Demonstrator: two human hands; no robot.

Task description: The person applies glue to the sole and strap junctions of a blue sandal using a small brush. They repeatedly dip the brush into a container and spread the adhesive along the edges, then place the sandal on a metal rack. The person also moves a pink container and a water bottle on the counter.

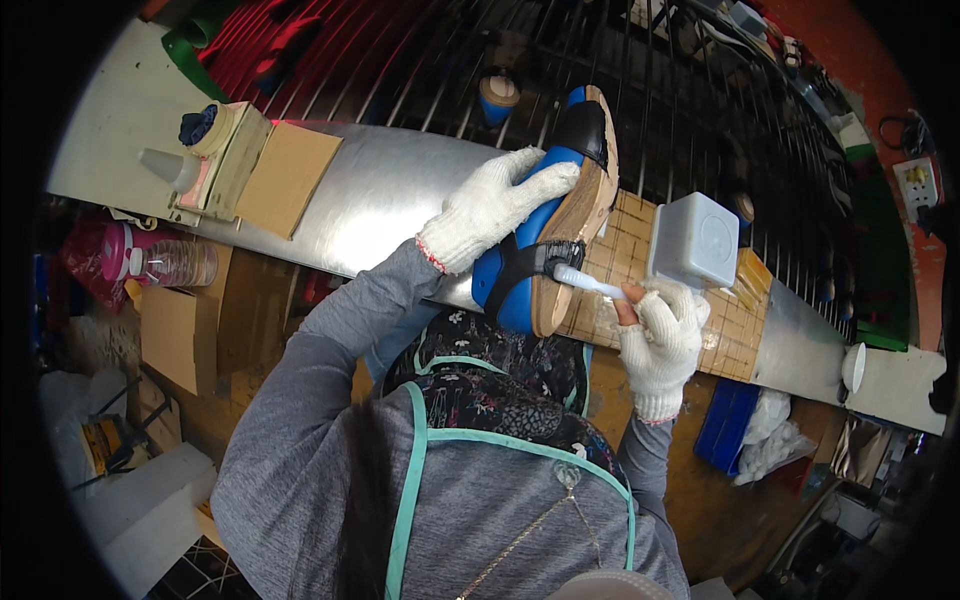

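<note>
My left hand [495,200], in a white knit glove, grips a blue shoe last [508,290] that carries a sandal [565,222] with black straps and a wood-coloured sole edge. The last is tilted on its side, its sole turned to the right. Pinched in the gloved fingers of my right hand [662,338] is a white-handled brush [590,282]. Bare fingertips show through that glove. The brush's head end meets the black strap near the sole edge; its bristles cannot be made out. Just beyond my right hand stands a translucent white square container [695,240].
A gridded tan board [730,345] lies on the metal ledge [385,180]. Beyond it, metal rods [400,90] carry another blue last [497,95]. Brown cardboard [290,175] and a small box with a blue-topped roll lie left. A blue bin [727,425] hangs below right.
</note>
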